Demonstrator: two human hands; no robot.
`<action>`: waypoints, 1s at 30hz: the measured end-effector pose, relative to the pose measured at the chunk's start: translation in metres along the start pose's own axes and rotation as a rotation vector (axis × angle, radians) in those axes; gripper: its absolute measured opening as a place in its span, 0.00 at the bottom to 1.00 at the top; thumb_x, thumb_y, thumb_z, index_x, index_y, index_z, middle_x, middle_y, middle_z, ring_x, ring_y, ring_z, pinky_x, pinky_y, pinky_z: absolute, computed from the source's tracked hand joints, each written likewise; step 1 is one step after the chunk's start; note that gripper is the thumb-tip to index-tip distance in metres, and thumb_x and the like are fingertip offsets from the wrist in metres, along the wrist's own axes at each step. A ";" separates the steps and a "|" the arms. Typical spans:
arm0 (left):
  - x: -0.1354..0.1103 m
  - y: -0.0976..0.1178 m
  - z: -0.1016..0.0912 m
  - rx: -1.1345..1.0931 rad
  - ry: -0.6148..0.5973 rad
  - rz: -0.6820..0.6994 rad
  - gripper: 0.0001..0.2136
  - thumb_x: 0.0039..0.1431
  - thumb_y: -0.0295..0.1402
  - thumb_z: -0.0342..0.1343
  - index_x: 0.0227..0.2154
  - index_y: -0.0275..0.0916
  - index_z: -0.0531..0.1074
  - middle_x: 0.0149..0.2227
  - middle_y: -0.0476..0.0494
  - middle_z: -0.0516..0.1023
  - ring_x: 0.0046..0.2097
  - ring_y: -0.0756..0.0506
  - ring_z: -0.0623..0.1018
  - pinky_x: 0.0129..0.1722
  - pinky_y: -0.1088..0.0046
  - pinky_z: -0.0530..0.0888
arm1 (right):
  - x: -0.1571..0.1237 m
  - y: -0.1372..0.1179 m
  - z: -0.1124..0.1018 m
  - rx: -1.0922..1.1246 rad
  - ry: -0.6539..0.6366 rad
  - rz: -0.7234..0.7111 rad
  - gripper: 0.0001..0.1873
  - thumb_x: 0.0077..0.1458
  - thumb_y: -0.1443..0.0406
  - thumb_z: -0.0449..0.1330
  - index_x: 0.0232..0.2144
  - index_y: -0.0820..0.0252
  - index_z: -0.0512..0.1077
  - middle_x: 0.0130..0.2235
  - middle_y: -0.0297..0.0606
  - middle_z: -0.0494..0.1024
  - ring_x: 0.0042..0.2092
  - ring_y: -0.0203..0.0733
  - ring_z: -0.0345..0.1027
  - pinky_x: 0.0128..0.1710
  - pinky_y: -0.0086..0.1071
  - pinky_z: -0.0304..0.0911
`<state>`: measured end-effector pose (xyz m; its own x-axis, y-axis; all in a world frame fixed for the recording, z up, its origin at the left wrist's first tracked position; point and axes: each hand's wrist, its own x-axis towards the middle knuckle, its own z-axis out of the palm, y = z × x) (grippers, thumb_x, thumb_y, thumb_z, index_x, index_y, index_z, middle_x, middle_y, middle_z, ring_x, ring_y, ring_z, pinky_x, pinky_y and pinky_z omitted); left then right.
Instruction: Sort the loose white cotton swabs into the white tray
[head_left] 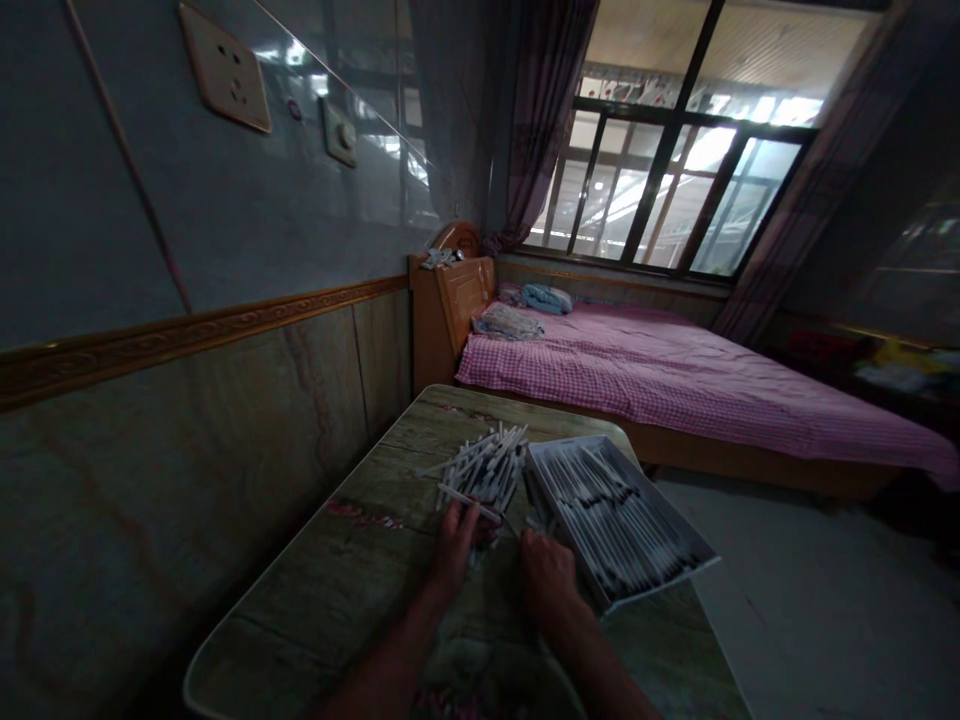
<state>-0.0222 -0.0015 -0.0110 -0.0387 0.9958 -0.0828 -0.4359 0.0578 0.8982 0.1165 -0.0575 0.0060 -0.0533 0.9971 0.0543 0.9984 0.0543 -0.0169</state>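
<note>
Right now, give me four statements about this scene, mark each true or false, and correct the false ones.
1. The left hand holds a white stick. True.
2. A loose pile of white sticks lies beside a white tray. True.
3. The tray sits on the bed. False: it sits on a marble-patterned table.
4. The bed is covered with a plain blue sheet. False: it has a pink gingham sheet.
</note>
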 end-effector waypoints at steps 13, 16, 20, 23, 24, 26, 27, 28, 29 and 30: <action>0.003 -0.001 0.001 -0.141 0.026 -0.049 0.21 0.41 0.49 0.67 0.29 0.40 0.67 0.28 0.42 0.83 0.28 0.41 0.83 0.27 0.68 0.78 | -0.034 0.020 0.011 0.484 0.200 0.080 0.17 0.53 0.71 0.51 0.43 0.58 0.74 0.44 0.40 0.78 0.44 0.41 0.73 0.43 0.30 0.65; 0.001 0.000 0.000 -0.167 0.010 -0.069 0.21 0.41 0.48 0.67 0.29 0.40 0.67 0.29 0.42 0.83 0.30 0.41 0.83 0.30 0.67 0.78 | -0.040 0.017 0.023 0.561 0.254 0.018 0.19 0.52 0.71 0.51 0.44 0.58 0.75 0.44 0.42 0.78 0.44 0.42 0.73 0.43 0.31 0.66; -0.001 -0.001 0.000 -0.187 -0.003 -0.093 0.21 0.41 0.49 0.68 0.30 0.40 0.67 0.30 0.42 0.83 0.31 0.40 0.83 0.32 0.66 0.79 | -0.043 0.015 0.029 0.570 0.295 -0.010 0.20 0.51 0.70 0.51 0.44 0.58 0.76 0.44 0.42 0.77 0.44 0.43 0.73 0.44 0.32 0.67; -0.001 -0.001 0.000 -0.195 0.001 -0.098 0.22 0.40 0.49 0.68 0.29 0.40 0.67 0.29 0.44 0.82 0.30 0.41 0.83 0.31 0.66 0.79 | -0.044 0.015 0.029 0.553 0.285 0.002 0.20 0.52 0.70 0.52 0.44 0.58 0.76 0.44 0.43 0.77 0.44 0.44 0.73 0.44 0.34 0.68; -0.001 -0.001 0.000 -0.197 0.001 -0.094 0.22 0.41 0.49 0.68 0.29 0.40 0.67 0.28 0.44 0.82 0.30 0.41 0.83 0.30 0.66 0.78 | -0.044 0.015 0.028 0.553 0.281 0.005 0.20 0.52 0.71 0.52 0.45 0.59 0.76 0.45 0.43 0.77 0.44 0.44 0.73 0.44 0.34 0.68; 0.000 -0.001 -0.001 -0.203 0.000 -0.083 0.21 0.41 0.48 0.68 0.29 0.40 0.67 0.28 0.45 0.82 0.30 0.42 0.83 0.31 0.67 0.79 | -0.045 0.015 0.027 0.566 0.285 0.006 0.20 0.52 0.71 0.52 0.45 0.59 0.76 0.44 0.43 0.77 0.44 0.44 0.73 0.44 0.34 0.68; 0.000 -0.001 -0.001 -0.206 0.003 -0.080 0.21 0.41 0.48 0.68 0.30 0.40 0.67 0.28 0.45 0.82 0.29 0.42 0.83 0.31 0.67 0.79 | -0.045 0.015 0.027 0.574 0.292 0.007 0.20 0.52 0.71 0.52 0.45 0.59 0.76 0.44 0.43 0.77 0.44 0.44 0.73 0.45 0.34 0.68; 0.000 -0.001 -0.001 -0.209 0.011 -0.079 0.21 0.41 0.48 0.68 0.29 0.40 0.66 0.28 0.45 0.82 0.29 0.42 0.83 0.30 0.67 0.78 | -0.045 0.015 0.027 0.582 0.297 0.009 0.20 0.52 0.71 0.51 0.45 0.59 0.76 0.44 0.43 0.77 0.44 0.44 0.73 0.45 0.33 0.68; 0.001 -0.001 -0.002 -0.211 0.019 -0.079 0.21 0.41 0.48 0.68 0.29 0.40 0.66 0.27 0.45 0.81 0.28 0.42 0.82 0.30 0.67 0.78 | -0.045 0.015 0.027 0.585 0.300 0.014 0.20 0.53 0.71 0.51 0.44 0.59 0.76 0.44 0.43 0.77 0.44 0.44 0.73 0.45 0.33 0.68; 0.001 -0.001 -0.002 -0.211 0.025 -0.078 0.21 0.40 0.48 0.68 0.29 0.40 0.66 0.27 0.46 0.81 0.28 0.42 0.82 0.30 0.67 0.78 | -0.046 0.015 0.026 0.585 0.299 0.019 0.20 0.53 0.71 0.51 0.44 0.59 0.76 0.44 0.43 0.77 0.44 0.44 0.73 0.44 0.33 0.68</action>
<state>-0.0233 -0.0010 -0.0126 -0.0181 0.9867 -0.1618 -0.6168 0.1163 0.7785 0.1337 -0.1006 -0.0230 0.0564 0.9450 0.3223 0.8188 0.1409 -0.5565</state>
